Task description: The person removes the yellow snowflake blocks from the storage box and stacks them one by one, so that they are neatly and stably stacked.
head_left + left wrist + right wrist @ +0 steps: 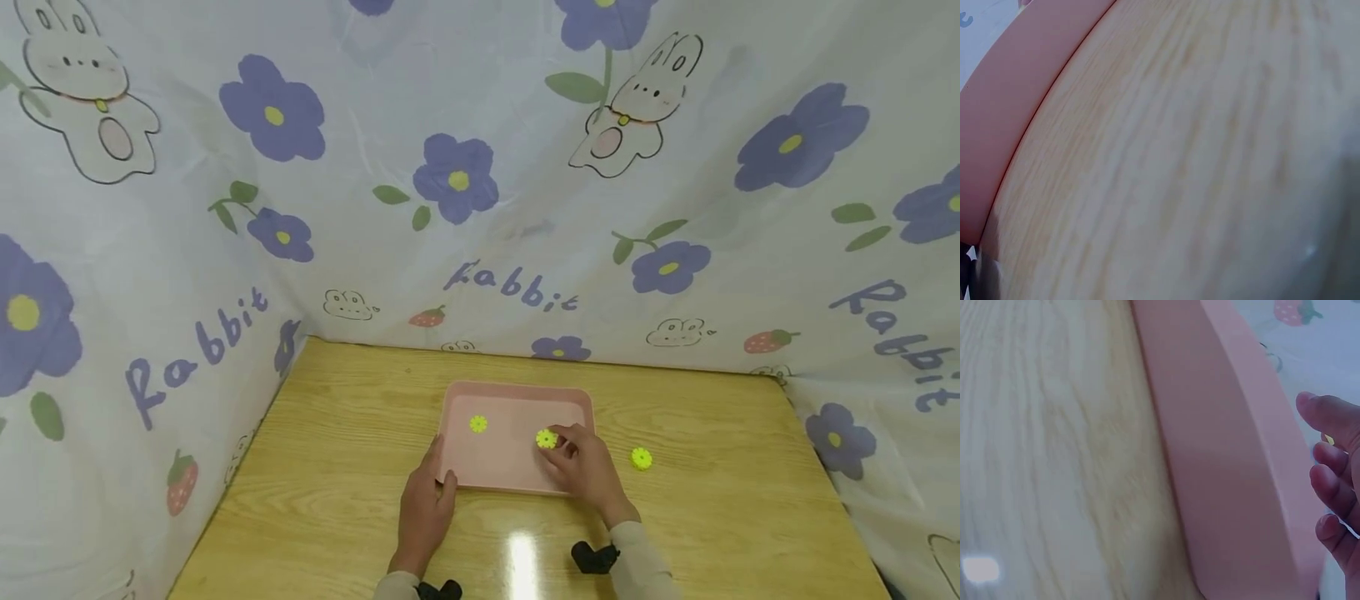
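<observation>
left hand (424,504) steadying tray (517,398), long axis sideways

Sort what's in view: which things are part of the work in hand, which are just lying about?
In the job:
pink tray, steadied at its near-left corner by the left hand
yellow-green gear in the tray, pinched by the right hand
second gear in the tray
third gear on the table, right of the tray

Lying about:
flowered rabbit cloth round the table
</observation>
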A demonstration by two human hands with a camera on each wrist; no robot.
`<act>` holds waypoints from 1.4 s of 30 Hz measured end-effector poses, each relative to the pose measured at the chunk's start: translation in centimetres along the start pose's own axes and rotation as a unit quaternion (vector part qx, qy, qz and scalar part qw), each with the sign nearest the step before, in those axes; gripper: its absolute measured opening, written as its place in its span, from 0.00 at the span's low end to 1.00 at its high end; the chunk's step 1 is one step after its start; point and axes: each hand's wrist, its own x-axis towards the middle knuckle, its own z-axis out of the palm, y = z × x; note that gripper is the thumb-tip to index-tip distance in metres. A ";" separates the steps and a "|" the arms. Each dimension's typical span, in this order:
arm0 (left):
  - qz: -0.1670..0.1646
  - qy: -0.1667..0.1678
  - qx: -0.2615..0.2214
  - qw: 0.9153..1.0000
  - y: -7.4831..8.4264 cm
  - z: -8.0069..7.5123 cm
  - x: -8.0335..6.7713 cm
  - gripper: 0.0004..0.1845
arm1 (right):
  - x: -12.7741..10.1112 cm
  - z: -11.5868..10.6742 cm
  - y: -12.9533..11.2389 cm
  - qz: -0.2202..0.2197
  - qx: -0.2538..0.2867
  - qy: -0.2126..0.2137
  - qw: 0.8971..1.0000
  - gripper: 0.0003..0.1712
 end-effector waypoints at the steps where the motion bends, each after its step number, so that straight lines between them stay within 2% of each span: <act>1: 0.001 0.001 0.001 1.000 0.0 0.0 0.0 0.33 | 0.0 -0.4 0.0 0.001 -0.002 0.005 1.000 0.16; 8: 0.002 0.002 -0.006 1.000 -0.1 -0.2 0.0 0.33 | -0.6 -3.7 1.3 0.004 -0.023 0.050 0.998 0.20; 16: -0.005 -0.004 0.000 1.000 -0.1 -0.3 0.1 0.32 | -2.3 -7.1 4.5 0.018 -0.052 0.094 0.994 0.21; 20: -0.003 -0.004 -0.001 1.000 -0.3 -0.3 0.2 0.32 | -3.3 -8.3 6.1 0.048 -0.060 0.100 0.992 0.22; 27: 0.022 0.011 0.011 1.000 -0.3 -0.2 0.3 0.33 | -4.8 -9.3 8.1 0.123 -0.056 0.093 0.986 0.24; 32: 0.021 0.006 0.003 1.000 -0.2 -0.2 0.4 0.32 | -5.2 -9.3 8.7 0.137 -0.038 0.075 0.987 0.26; 42: 0.015 -0.002 -0.006 1.000 -0.2 0.1 0.2 0.32 | -5.4 -8.9 8.9 0.154 -0.038 0.063 0.985 0.26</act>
